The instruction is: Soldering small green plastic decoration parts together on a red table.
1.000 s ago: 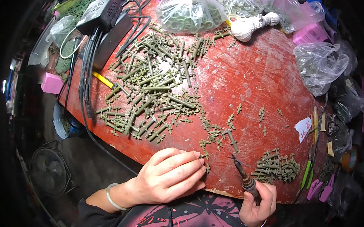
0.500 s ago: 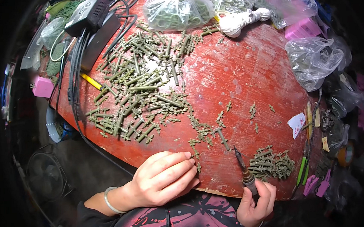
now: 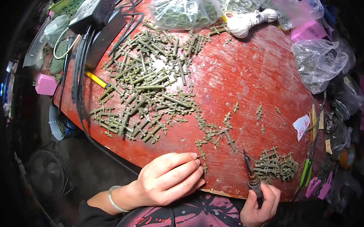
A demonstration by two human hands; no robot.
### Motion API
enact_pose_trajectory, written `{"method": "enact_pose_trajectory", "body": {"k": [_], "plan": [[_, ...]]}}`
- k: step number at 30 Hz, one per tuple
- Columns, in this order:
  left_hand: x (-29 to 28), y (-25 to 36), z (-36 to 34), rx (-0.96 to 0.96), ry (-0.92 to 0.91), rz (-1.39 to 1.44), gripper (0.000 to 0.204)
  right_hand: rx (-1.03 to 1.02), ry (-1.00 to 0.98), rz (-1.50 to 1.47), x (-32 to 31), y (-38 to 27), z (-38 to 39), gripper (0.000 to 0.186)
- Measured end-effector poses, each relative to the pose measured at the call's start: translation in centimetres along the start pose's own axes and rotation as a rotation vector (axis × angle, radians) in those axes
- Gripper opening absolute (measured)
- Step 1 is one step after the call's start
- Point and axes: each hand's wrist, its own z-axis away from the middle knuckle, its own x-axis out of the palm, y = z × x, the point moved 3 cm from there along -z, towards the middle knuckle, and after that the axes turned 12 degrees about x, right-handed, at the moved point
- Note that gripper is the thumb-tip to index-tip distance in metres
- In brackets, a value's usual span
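Observation:
My left hand (image 3: 168,180) lies flat on the near edge of a round red table (image 3: 245,82), fingers together and pointing right, fingertips beside a few small olive-green plastic parts (image 3: 201,149). It holds nothing. My right hand (image 3: 259,202) grips the handle of a soldering iron (image 3: 250,171), whose dark tip points up over the table. Just right of the tip lies a small heap of green parts (image 3: 275,166). A large spread of green plastic sprue pieces (image 3: 148,86) covers the table's left half.
A black box with cables (image 3: 98,19) sits at the back left. Clear bags of green parts (image 3: 183,10) and a white string ball (image 3: 243,23) line the far edge, more bags (image 3: 318,61) at right. A fan (image 3: 46,172) stands on the floor left.
The view has shifted slightly. My left hand stays on the table edge and my right hand keeps the soldering iron upright near the small heap.

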Motion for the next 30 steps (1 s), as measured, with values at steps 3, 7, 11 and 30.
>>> {"method": "enact_pose_trajectory", "body": {"k": [3, 7, 11, 30], "plan": [[0.1, 0.0, 0.0, 0.001, 0.000, 0.010, 0.026, -0.013, -0.015, -0.092, 0.1, -0.1, 0.1, 0.023], [0.1, -0.1, 0.2, -0.005, 0.000, 0.004, 0.026, -0.062, -0.220, -0.121, 1.2, 0.4, 0.4, 0.029], [0.2, -0.1, 0.3, -0.011, 0.008, 0.004, 0.026, -0.107, -0.255, -0.107, 1.6, 0.2, -0.2, 0.030], [0.2, -0.1, 0.3, -0.009, 0.020, 0.009, 0.026, -0.138, -0.304, -0.059, 1.7, -0.2, -0.8, 0.029]]}}
